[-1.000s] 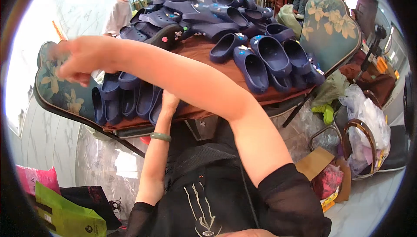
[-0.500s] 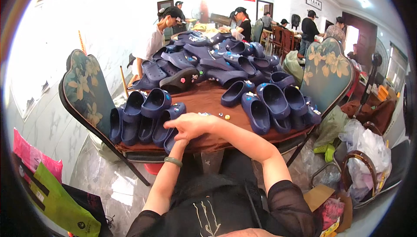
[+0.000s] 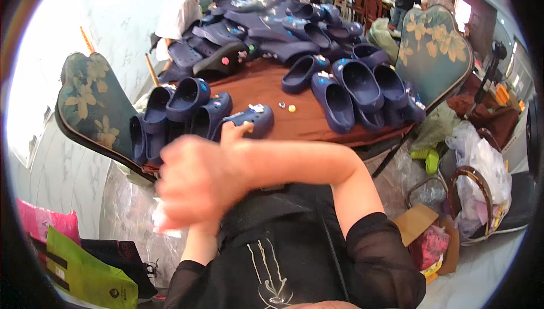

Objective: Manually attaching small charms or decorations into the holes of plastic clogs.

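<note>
A navy clog [image 3: 255, 121] with small charms on its upper lies at the table's near edge. My left hand [image 3: 233, 132] grips it, its fingers against the clog's side; most of this hand is hidden behind my right arm. My right hand [image 3: 195, 181] is raised in front of my left forearm, blurred by motion, so its fingers cannot be made out. Just left of the gripped clog stand several navy clogs [image 3: 187, 98] in a cluster. A small yellow charm [image 3: 292, 108] and a pale one [image 3: 281, 105] lie on the brown tablecloth [image 3: 272, 85].
A large heap of navy clogs [image 3: 266, 28] covers the table's far part. More clogs [image 3: 358, 84] stand at right. Floral chairs [image 3: 85, 105] [image 3: 433, 48] flank the table. A person in a white top [image 3: 184, 17] stands at far left. Plastic bags [image 3: 481, 156] lie at right.
My right hand has swung left and toward me, away from the left wrist. The view has tipped down, and the gripped clog now shows more fully.
</note>
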Action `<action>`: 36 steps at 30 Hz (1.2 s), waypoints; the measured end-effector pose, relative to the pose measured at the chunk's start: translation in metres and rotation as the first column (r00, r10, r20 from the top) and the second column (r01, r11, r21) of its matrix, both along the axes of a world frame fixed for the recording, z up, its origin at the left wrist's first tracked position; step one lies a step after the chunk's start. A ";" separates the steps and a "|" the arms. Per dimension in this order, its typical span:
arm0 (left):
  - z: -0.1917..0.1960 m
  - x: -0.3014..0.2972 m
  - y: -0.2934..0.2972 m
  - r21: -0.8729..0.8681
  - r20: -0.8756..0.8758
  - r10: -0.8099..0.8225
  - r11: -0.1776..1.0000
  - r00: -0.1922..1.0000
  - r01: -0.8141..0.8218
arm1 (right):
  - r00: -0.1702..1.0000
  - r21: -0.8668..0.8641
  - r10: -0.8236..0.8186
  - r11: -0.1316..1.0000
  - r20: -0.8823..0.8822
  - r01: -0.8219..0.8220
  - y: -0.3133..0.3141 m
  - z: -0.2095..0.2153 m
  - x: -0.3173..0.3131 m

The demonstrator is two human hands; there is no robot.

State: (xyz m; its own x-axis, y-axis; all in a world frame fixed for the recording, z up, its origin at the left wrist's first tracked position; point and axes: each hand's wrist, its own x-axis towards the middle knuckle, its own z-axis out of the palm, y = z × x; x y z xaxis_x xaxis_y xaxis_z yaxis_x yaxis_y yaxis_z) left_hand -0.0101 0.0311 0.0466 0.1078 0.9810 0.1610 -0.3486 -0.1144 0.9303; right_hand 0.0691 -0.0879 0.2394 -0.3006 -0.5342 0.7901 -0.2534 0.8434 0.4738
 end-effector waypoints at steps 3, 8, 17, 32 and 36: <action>-0.011 0.002 0.032 0.183 -0.413 0.210 0.972 0.886 -0.145 | 0.979 0.233 -0.093 0.971 0.184 0.048 -0.007 -0.061 0.019; -0.008 0.004 0.013 0.174 -0.397 0.272 0.960 0.877 -0.219 | 0.852 0.151 -0.333 0.943 0.404 0.297 0.057 -0.134 0.057; -0.005 -0.002 0.023 0.127 -0.383 0.175 0.982 0.907 -0.136 | 0.254 -0.449 -0.850 0.023 0.461 0.893 0.208 -0.230 0.156; -0.003 0.001 0.019 0.140 -0.388 0.212 0.976 0.897 -0.170 | 0.472 -0.735 -0.742 -0.041 0.477 0.677 0.232 -0.263 0.168; -0.012 -0.003 0.023 0.118 -0.355 0.196 0.979 0.914 -0.164 | 0.596 -0.839 -0.758 0.122 0.266 0.530 0.226 -0.245 0.156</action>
State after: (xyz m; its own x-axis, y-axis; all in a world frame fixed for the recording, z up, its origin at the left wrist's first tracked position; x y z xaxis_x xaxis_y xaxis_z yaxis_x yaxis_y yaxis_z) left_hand -0.0129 0.0537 0.0349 -0.0025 0.9740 0.2264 0.0448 -0.2261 0.9731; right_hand 0.2252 0.1381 -0.0056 0.0150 0.6690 0.7431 0.5817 0.5986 -0.5507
